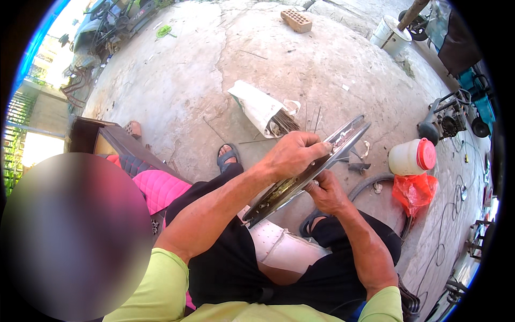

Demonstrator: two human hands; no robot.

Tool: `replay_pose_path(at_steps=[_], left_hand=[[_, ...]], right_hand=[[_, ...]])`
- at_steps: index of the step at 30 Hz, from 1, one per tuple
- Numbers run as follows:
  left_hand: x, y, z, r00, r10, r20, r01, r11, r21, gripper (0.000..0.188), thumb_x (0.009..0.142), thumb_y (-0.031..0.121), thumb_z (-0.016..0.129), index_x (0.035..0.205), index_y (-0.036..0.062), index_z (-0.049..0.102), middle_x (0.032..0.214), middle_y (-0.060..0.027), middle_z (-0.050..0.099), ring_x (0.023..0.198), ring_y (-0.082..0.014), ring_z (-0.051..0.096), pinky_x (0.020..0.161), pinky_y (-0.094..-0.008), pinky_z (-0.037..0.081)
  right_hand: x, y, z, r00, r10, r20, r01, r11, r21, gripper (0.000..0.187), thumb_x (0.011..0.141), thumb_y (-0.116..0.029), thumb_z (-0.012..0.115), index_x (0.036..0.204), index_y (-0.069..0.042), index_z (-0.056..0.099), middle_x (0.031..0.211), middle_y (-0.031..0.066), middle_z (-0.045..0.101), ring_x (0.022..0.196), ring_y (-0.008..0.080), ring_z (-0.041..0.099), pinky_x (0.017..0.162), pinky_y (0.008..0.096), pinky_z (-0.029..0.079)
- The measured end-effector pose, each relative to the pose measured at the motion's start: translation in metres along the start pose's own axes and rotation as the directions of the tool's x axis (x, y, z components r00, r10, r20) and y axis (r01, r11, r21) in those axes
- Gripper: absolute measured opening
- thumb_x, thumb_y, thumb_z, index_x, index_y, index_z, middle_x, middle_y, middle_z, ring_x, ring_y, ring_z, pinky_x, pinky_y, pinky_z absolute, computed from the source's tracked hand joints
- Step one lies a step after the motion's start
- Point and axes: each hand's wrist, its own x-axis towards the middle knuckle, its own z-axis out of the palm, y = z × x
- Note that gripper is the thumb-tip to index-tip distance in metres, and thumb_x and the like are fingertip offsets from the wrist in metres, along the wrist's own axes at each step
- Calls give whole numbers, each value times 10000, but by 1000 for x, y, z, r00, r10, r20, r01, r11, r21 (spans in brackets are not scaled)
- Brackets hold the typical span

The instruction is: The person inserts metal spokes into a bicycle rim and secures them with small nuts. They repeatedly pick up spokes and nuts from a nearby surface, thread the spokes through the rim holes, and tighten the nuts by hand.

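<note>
A narrow metal wheel rim [279, 194], seen nearly edge-on, slants above my lap from lower left to upper right. Its channel is dark and dirty, with whitish bits near the far end. My left hand [292, 154] is closed over the rim from the left, thumb pressed at the channel. Whether a small thing is pinched there I cannot tell. On the other side, my right hand [327, 194] grips the rim from below, fingers curled and partly hidden behind it. Under the rim, a pale dotted sheet [268, 236] lies between my knees.
A white sack [255, 104] of thin rods lies ahead. To the right are a red-lidded tub [406, 158], a red plastic bag [414, 192] and a dark hose [370, 185]. Pink quilted cloth [158, 189] is at left, near a blurred patch. A brick [296, 21] lies far off.
</note>
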Motion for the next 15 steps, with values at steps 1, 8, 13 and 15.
replay_pose_path(at_steps=[1, 8, 13, 15], left_hand=[[0, -2, 0, 1000, 10, -5, -10, 1000, -1, 373, 950, 352, 616, 876, -2, 707, 714, -16, 623, 669, -90, 542, 624, -279, 449], [-2, 6, -2, 999, -23, -48, 22, 1000, -12, 390, 941, 366, 625, 847, -3, 708, 711, -11, 629, 659, -80, 545, 612, -276, 453], [-3, 2, 1, 998, -22, -62, 22, 1000, 1, 402, 942, 376, 620, 848, -5, 707, 708, -11, 630, 654, -82, 548, 611, -278, 455], [-2, -1, 3, 997, -12, -76, 12, 1000, -8, 393, 943, 373, 622, 858, -2, 705, 706, -9, 628, 650, -75, 545, 604, -269, 450]], right_hand=[[0, -5, 0, 1000, 17, 15, -16, 1000, -19, 241, 975, -188, 623, 1031, 38, 686, 869, 119, 706, 817, 133, 580, 755, 338, 485], [1, -13, 2, 999, -30, -16, 28, 996, -82, 266, 980, -211, 613, 1056, 35, 680, 964, 154, 713, 889, 149, 604, 815, 352, 487], [-1, -1, 2, 1000, -8, 30, 5, 996, 87, 264, 962, -195, 627, 1088, 32, 673, 965, 113, 712, 904, 150, 601, 836, 347, 487], [-2, -1, 0, 999, 7, 50, -14, 991, 131, 251, 950, -171, 628, 1092, 31, 673, 968, 92, 710, 911, 145, 596, 839, 337, 485]])
